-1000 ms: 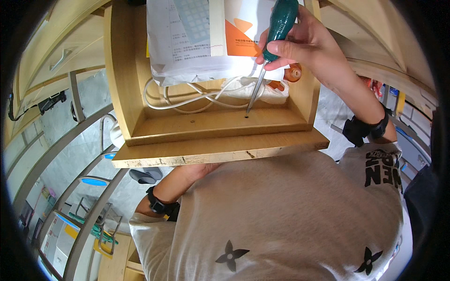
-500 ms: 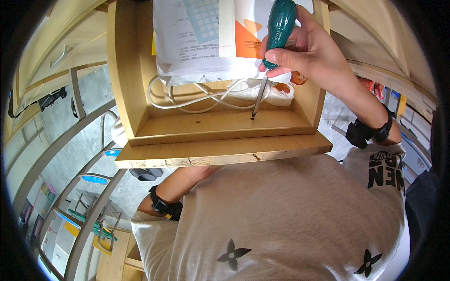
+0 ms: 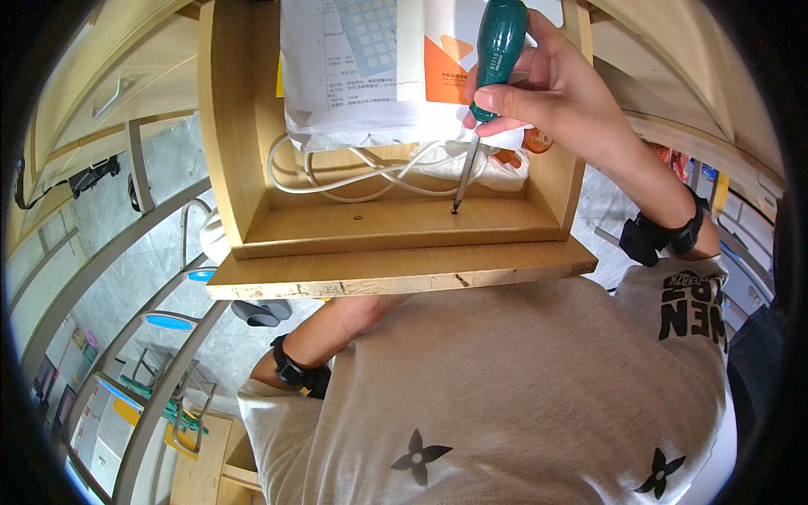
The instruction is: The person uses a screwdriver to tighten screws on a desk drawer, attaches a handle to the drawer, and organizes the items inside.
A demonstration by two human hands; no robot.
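My right hand grips a screwdriver by its dark green handle. The shaft slants down, and its tip meets a screw in the inner face of the front board of a wooden drawer. Left of it on the same board is a second small screw or hole. My left forearm reaches in beneath the drawer's front panel, which hides the left hand.
Inside the drawer lie papers, an orange and white booklet, a looped white cable and a crumpled white packet. Metal rails run along the left, above a tiled floor. Grey slippers rest there.
The screwdriver handle has shifted slightly left, with its tip still at the screw. The drawer's left side appears a little further right. My left forearm has barely moved.
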